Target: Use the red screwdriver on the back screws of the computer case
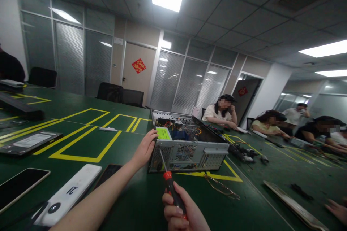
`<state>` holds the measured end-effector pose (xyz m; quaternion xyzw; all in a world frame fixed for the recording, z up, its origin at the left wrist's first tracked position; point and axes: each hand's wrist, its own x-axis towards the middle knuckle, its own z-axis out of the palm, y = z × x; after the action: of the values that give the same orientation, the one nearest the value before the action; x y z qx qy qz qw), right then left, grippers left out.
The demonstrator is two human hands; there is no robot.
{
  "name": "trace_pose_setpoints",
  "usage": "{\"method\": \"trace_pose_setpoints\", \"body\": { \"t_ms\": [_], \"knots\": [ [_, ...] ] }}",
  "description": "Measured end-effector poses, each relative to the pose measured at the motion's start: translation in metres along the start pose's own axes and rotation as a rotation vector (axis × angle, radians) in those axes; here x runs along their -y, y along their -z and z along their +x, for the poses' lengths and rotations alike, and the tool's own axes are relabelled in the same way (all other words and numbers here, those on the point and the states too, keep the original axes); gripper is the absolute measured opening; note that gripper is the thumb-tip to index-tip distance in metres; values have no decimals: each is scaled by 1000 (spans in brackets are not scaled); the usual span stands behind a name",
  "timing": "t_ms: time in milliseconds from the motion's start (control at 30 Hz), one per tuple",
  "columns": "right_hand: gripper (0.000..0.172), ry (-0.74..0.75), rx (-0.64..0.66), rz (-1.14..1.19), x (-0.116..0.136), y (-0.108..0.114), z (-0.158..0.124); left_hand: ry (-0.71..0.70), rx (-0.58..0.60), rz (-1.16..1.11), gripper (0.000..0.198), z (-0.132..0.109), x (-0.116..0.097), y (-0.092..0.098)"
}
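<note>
At the left edge of the frame, a hard drive (32,142) lies on the green table (142,195); at lower left are a phone (20,187) and a white device (77,184); at centre, the left hand (145,148) rests its fingers on the near-left corner of the open computer case (200,148), whether pinching I cannot tell; at bottom centre, the right hand (182,207) wraps round a screwdriver (176,195), its tip before the case's back panel, contact unclear; at right sits a co-worker (213,112).
</note>
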<state>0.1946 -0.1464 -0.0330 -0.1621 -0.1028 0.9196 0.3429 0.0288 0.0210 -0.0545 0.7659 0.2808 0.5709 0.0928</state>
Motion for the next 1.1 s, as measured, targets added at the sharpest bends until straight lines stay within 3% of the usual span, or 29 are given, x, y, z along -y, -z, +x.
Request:
{"method": "trace_pose_setpoints", "body": {
  "t_ms": [200,367,467,667,800,933,1100],
  "knots": [
    [28,66,-117,137,0,-7,-3,8,-1,8,31,0,-2,1],
    [27,77,-85,173,1,-10,-4,8,2,18,31,1,-4,3],
    [26,102,-74,146,2,-9,-5,4,2,18,31,1,-4,3],
    [24,99,-208,73,0,-7,0,6,0,16,32,1,-4,2],
    [35,32,-112,-48,0,-4,2,-1,1,12,32,1,-3,2],
    [30,17,0,12,2,-2,-1,-1,-3,14,31,1,-2,2],
    [24,25,-74,66,-2,-7,-1,0,3,23,31,0,-1,2]
  ]
}}
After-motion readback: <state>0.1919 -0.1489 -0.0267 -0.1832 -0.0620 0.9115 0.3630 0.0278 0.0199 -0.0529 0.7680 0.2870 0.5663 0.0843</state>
